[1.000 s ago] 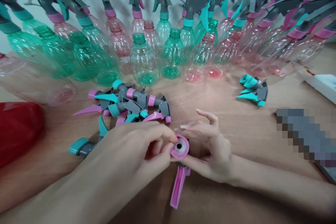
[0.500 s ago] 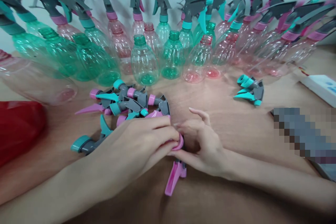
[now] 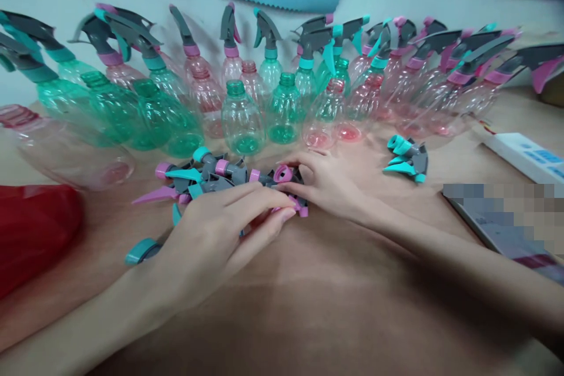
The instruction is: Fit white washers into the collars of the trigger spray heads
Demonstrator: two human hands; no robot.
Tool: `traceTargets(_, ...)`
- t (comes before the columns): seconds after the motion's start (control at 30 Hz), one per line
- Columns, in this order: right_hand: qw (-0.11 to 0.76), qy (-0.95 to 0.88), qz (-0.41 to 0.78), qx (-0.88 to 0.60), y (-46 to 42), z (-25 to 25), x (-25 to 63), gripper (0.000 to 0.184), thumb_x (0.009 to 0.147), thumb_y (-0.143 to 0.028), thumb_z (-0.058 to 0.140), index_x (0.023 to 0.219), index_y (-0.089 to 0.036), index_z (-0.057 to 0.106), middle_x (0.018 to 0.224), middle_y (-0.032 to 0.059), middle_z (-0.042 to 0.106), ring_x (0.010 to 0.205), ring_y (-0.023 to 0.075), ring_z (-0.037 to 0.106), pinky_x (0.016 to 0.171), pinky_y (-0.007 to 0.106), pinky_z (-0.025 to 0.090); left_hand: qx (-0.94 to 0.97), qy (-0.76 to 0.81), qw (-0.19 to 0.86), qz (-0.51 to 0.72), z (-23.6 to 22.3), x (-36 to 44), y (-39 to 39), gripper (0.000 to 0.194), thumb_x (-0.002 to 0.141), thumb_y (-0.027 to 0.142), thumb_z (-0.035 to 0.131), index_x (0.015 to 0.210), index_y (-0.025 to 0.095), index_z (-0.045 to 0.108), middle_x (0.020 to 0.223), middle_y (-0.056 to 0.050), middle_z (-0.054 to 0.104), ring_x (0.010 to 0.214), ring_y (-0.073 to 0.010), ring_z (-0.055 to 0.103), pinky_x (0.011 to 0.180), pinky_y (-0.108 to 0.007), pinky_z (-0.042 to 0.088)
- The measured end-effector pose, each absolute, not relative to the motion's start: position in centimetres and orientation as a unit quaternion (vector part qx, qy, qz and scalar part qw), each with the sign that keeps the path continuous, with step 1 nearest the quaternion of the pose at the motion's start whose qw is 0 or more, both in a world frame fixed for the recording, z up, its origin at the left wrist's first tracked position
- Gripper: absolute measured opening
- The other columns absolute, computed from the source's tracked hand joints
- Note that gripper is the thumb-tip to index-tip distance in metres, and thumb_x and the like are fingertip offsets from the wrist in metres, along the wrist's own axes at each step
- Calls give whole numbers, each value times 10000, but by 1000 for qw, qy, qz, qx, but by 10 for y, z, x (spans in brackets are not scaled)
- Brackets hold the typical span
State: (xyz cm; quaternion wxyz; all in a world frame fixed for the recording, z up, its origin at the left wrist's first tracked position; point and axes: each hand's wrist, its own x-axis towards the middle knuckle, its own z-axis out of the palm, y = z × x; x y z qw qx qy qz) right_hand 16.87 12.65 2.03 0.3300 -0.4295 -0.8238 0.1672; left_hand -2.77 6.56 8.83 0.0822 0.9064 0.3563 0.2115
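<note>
A grey-and-pink trigger spray head (image 3: pixel 282 174) lies at the right end of the pile, its pink collar facing me. My right hand (image 3: pixel 330 185) holds it, thumb and fingers curled about the collar end. At its pink trigger, the thumb and forefinger of my left hand (image 3: pixel 229 220) are closed together; the rest of that hand covers part of the pile. Left of these fingers lie several loose spray heads (image 3: pixel 183 175) in grey with pink or teal. One teal-collared spray head (image 3: pixel 143 251) is partly hidden under my left wrist.
Behind stand several green bottles (image 3: pixel 284 108) and pink bottles (image 3: pixel 324 114), many with spray heads fitted. A pink bottle (image 3: pixel 70 150) leans at left above a red bag (image 3: pixel 35 235). At right are a teal spray head (image 3: pixel 408 158), a white power strip (image 3: pixel 524 153) and a partly blurred flat device (image 3: pixel 480 217).
Both hands have carried the pink spray head away from me, up to the pile's right end. My left hand has shifted from its collar to its trigger. The view has tilted up slightly.
</note>
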Motion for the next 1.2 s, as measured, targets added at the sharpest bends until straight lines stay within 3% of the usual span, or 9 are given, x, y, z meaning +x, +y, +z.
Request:
traceTargets(0.23,307,-837,141,-431,126,31,179,463,836,-357,665,1241,-167,546,1270,114,607,1188,247,552,977,406,442,927,290,65,230,77,-26,66,326,995,244,378,769,173,601,749,15,632,677,-96,606,594,-187,416)
traceTargets(0.4,223,-819,132,-512,115,58,251,218,864,-388,609,933,-196,687,943,41,732,853,203,682,732,312,510,919,308,-22,246,75,-28,65,434,971,226,405,542,167,439,545,41,389,455,-74,390,449,-235,285)
traceTargets(0.5,135,-768,67,-622,122,61,308,286,858,-459,574,879,-202,698,797,46,723,692,193,665,598,293,467,907,322,-24,271,66,-23,61,369,914,135,481,556,167,399,582,45,385,487,-70,365,474,-235,275)
traceTargets(0.57,90,-748,14,-658,132,57,341,320,837,-474,589,890,-178,697,847,90,716,724,223,655,607,315,442,907,318,5,278,58,-18,58,324,902,96,495,594,169,424,639,40,430,525,-70,389,503,-223,303)
traceTargets(0.7,84,-735,-19,-673,148,43,376,401,791,-511,627,933,-143,699,888,138,670,820,269,622,634,334,422,909,311,76,266,49,-5,52,264,932,130,485,674,180,469,695,34,469,556,-74,434,522,-211,341)
traceTargets(0.9,93,-729,-49,-676,155,24,377,308,773,-478,650,816,-181,722,767,97,600,762,251,558,585,313,382,919,286,155,223,48,5,49,148,944,192,502,819,201,581,745,25,560,605,-85,534,553,-194,402)
traceTargets(1.03,119,-743,-49,-656,146,31,362,235,781,-397,672,813,-166,701,829,104,608,832,259,556,634,312,397,911,293,180,229,50,11,49,156,943,186,483,836,214,592,751,30,580,610,-84,567,562,-187,429)
traceTargets(1.13,136,-786,-10,-603,124,43,335,148,819,-322,668,890,-193,674,861,54,633,797,188,578,676,272,418,894,331,202,226,55,17,49,153,934,174,476,850,228,592,769,37,599,655,-91,594,592,-191,448)
traceTargets(1.2,144,-811,29,-567,104,49,310,129,853,-319,644,936,-221,654,797,3,630,679,133,566,613,231,410,869,375,222,235,59,21,50,148,930,196,473,864,238,597,797,37,613,685,-101,604,598,-198,461)
